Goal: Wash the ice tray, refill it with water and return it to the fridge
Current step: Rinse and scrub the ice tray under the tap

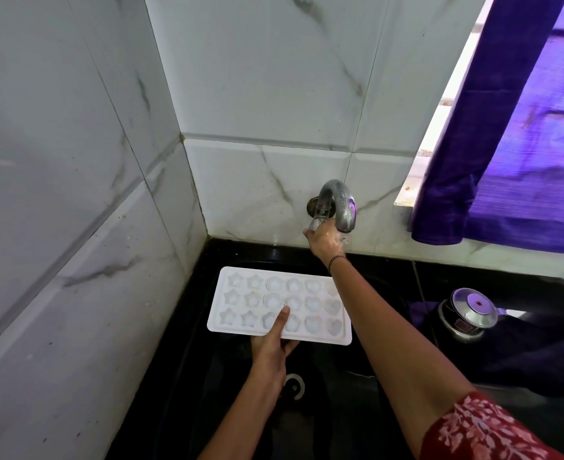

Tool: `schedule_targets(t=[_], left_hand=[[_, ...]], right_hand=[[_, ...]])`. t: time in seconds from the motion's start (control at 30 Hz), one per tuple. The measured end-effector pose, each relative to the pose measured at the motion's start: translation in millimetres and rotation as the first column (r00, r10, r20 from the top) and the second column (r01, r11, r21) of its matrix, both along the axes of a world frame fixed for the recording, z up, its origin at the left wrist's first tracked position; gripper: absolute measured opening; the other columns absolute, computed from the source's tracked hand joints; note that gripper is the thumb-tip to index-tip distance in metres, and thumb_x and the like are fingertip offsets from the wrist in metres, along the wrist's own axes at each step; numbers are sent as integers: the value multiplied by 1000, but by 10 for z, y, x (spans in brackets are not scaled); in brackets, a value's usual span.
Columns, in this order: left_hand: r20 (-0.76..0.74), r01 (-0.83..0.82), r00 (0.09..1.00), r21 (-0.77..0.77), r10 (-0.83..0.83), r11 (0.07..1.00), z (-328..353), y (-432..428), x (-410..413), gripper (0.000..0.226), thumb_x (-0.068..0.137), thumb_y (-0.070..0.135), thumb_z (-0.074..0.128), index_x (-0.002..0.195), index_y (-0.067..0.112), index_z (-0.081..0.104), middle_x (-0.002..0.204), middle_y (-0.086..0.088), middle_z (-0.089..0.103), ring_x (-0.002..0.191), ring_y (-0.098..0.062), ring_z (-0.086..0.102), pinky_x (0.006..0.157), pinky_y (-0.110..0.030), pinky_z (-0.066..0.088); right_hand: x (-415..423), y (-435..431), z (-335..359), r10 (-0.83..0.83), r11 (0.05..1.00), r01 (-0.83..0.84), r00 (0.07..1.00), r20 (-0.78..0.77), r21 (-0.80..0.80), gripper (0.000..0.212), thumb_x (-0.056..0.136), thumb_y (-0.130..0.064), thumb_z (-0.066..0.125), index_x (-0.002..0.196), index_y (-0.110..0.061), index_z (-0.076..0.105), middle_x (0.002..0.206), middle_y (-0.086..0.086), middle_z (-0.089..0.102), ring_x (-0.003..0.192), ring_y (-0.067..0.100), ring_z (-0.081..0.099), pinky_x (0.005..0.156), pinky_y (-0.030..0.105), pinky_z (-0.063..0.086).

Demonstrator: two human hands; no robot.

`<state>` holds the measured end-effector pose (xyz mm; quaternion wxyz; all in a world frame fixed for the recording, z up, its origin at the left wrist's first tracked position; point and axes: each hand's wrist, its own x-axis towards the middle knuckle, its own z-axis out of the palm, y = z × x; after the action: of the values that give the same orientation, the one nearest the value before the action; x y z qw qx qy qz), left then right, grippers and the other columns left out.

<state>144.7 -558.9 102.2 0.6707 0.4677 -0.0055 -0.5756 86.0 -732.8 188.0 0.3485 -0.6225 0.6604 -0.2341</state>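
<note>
Ice tray (250, 303), white, with star, round and heart-shaped cavities, held level above the black sink (207, 410), over its back half. Left hand (270, 353) grips the tray's near edge, thumb on top, fingers (292, 345) curled beneath. Right hand (323, 239) reaches past the tray's right end, fingers closed round the knob (315, 224) of the wall tap (338, 202). Drain (293, 386) lies below the left wrist. Pressure cooker (469, 315) stands on the table (506, 277) right of the sink, under a purple curtain (506, 144).
</note>
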Motion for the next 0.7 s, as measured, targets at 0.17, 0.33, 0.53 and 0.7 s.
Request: schedule_targets(t=[0.17, 0.33, 0.53, 0.7], left_hand=[[9, -2, 1000, 4, 2, 1000, -50, 24, 9, 58, 76, 11, 74, 129, 20, 51, 119, -5, 66, 106, -24, 65, 74, -41, 58], [16, -6, 1000, 24, 6, 1000, -117, 80, 2, 59, 76, 12, 74, 130, 19, 51, 120, -6, 65, 107, -24, 64, 68, -37, 59], [54, -4, 999, 38, 2, 999, -90, 85, 1, 57, 77, 10, 73, 129, 18, 51, 118, -5, 65, 104, -23, 64, 67, -37, 57], [95, -24, 995, 22, 22, 999, -40, 53, 62, 54, 79, 8, 71, 129, 19, 51, 119, -3, 64, 103, -21, 63, 66, -34, 57]], right_hand=[[-129, 289, -273, -182, 976, 206, 946, 270, -63, 27, 93, -23, 54, 111, -5, 45, 120, 17, 45, 110, 31, 50, 91, 45, 47], [-407, 529, -243, -472, 844, 62, 558, 683, 533, 34, 99, -13, 33, 69, -11, 49, 60, 2, 43, 53, 10, 37, 49, 19, 31], [-539, 648, -219, -497, 770, -178, 433, 752, 612, 37, 95, -8, 25, 61, -14, 39, 49, -2, 33, 45, 8, 26, 44, 18, 22], [-550, 678, -224, -298, 912, 47, 760, 578, 408, 34, 96, -7, 31, 68, -12, 49, 63, 2, 44, 55, 10, 39, 52, 19, 30]])
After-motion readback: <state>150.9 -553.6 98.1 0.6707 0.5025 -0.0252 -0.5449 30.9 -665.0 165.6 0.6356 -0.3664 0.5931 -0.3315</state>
